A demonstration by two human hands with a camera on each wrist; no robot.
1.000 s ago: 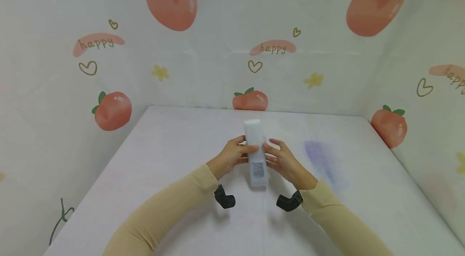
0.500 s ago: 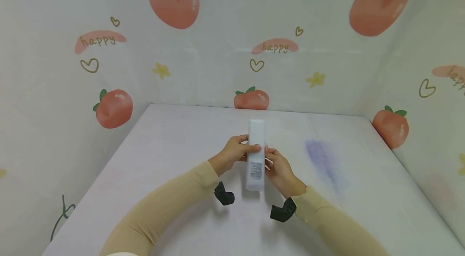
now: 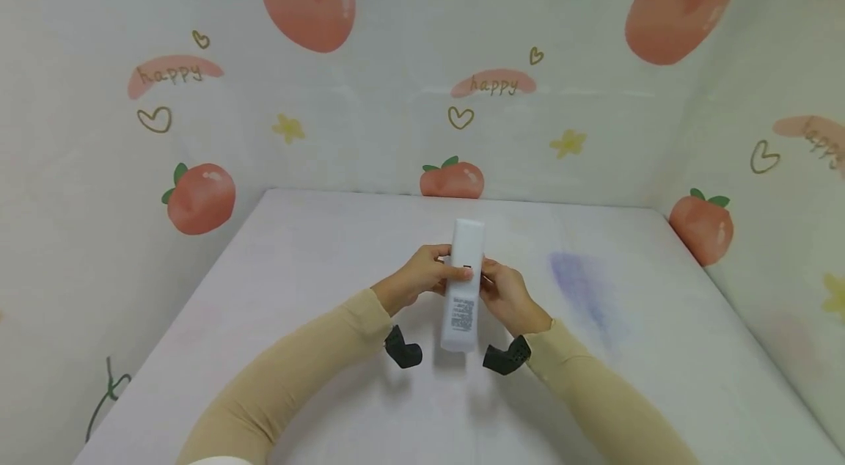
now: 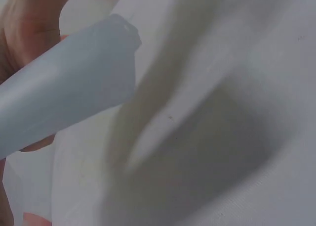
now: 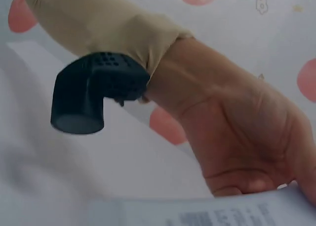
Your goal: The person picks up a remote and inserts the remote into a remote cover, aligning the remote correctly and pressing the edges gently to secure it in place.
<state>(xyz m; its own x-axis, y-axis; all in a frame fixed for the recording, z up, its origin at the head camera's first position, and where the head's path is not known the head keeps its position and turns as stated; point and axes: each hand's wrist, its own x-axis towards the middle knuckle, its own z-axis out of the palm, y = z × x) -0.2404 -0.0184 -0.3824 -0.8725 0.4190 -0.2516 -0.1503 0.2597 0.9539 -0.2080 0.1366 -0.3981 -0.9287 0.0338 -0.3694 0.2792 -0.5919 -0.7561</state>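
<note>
A long white rectangular device (image 3: 463, 287), with small dark print on its lower half and a tiny dark mark near its middle, is held upright-looking, slightly tilted, over the table. My left hand (image 3: 422, 271) grips its left side, thumb across the front face. At its right edge is my right hand (image 3: 510, 294), fingers curled against the side and partly hidden behind it. In the left wrist view the device's plain pale end (image 4: 79, 77) sticks out past the left hand. The right wrist view shows its printed face (image 5: 207, 216) below the right hand (image 5: 247, 137).
A white-covered table (image 3: 317, 245) lies under both hands, with a purple smudge (image 3: 581, 289) at right. Fruit-patterned cloth walls (image 3: 389, 69) enclose the back and sides. Black wrist cameras (image 3: 404, 349) hang from both cuffs.
The right hand has gone from spread fingers to curled fingers at the device's right edge and has moved slightly left. The device's lower end has swung left; the left hand keeps its grip.
</note>
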